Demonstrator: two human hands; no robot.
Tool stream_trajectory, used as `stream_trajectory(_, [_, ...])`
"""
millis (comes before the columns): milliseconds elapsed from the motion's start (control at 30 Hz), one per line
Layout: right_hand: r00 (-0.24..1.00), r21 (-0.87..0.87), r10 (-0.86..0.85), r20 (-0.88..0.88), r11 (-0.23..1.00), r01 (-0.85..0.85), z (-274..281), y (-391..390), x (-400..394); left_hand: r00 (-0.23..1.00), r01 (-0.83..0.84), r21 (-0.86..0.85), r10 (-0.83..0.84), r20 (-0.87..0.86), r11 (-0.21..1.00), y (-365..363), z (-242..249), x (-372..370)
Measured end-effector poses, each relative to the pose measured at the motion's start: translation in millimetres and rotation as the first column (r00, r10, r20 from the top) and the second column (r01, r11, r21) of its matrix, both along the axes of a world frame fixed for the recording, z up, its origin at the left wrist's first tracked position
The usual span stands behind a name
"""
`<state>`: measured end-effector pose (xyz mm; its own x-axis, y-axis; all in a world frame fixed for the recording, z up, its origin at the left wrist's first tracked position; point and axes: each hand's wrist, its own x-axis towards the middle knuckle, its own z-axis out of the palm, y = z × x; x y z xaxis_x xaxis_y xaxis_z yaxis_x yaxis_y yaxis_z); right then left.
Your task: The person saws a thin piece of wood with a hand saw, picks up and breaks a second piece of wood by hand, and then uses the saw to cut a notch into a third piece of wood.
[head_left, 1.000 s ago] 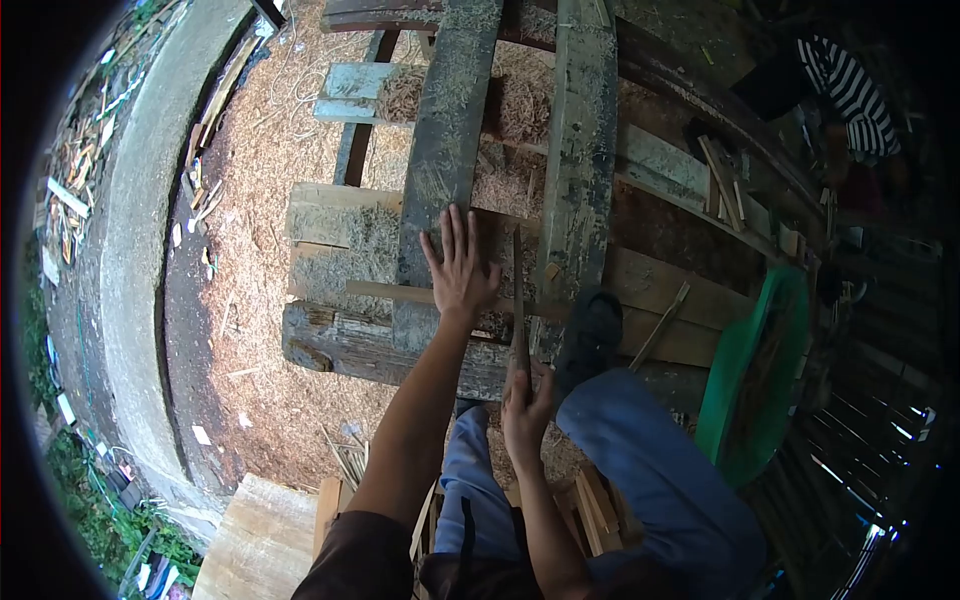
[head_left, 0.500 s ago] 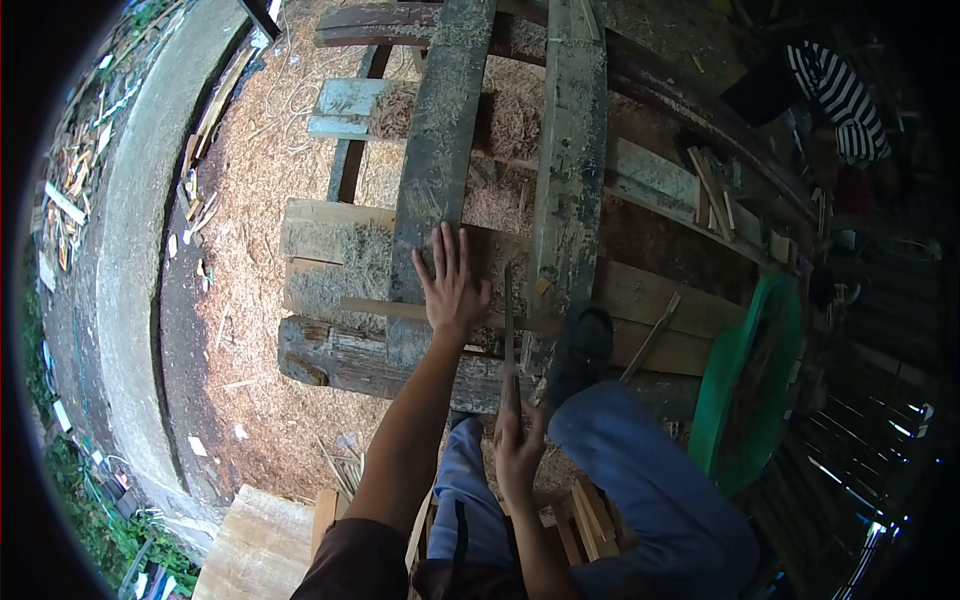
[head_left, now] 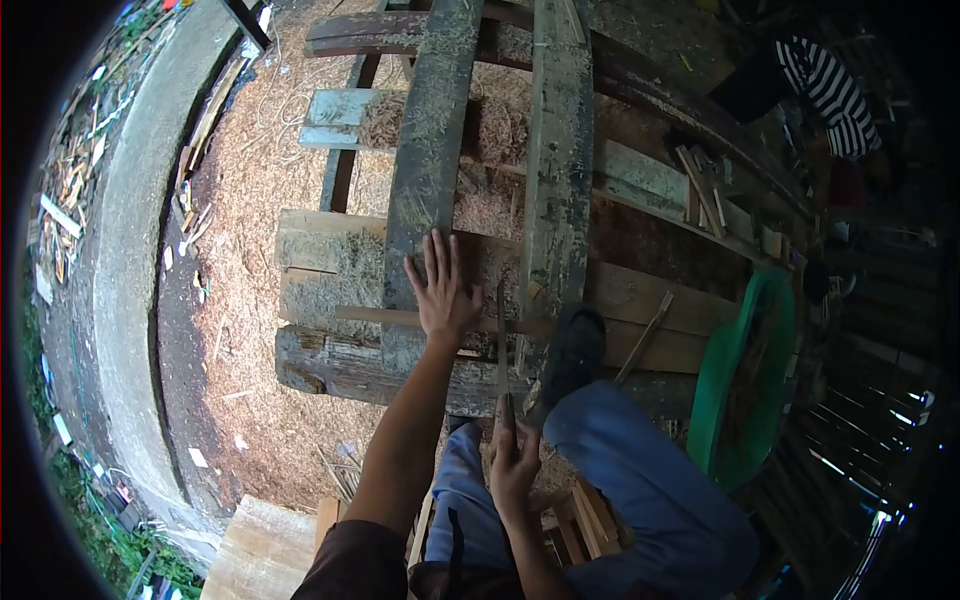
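A thin wooden strip lies crosswise over two long, dusty planks. My left hand is spread flat on the strip and the left plank, fingers apart. Close to my body, my right hand is closed around the handle of a long narrow blade, which looks like a saw. The blade points away from me and lies against the strip in the gap between the left plank and the right plank. Its teeth are too small to make out.
My foot rests on the boards right of the blade. A green curved object stands at the right. Wood shavings cover the ground at the left, beside a concrete ledge. A person in a striped top is at the upper right.
The blade and my right hand have shifted slightly relative to the strip. My left hand stays in place on the wood. The whole view has moved a little.
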<state>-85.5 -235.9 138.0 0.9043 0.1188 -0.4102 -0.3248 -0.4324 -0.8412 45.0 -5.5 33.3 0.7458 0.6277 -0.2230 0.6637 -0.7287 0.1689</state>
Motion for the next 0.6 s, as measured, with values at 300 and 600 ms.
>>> stream_trajectory(300, [0.998, -0.076, 0.058, -0.028, 0.995, -0.06, 0.8, -0.6, 6.9, 0.999, -0.011, 0.019, 0.01, 0.046, 1.0, 0.2, -5.5, 0.0])
stream_trajectory(600, [0.989, -0.138, 0.142, -0.038, 0.98, -0.145, -13.8, 25.1, 40.5, 1.0, 0.007, 0.037, -0.008, 0.011, 0.999, 2.6, -1.5, 2.2])
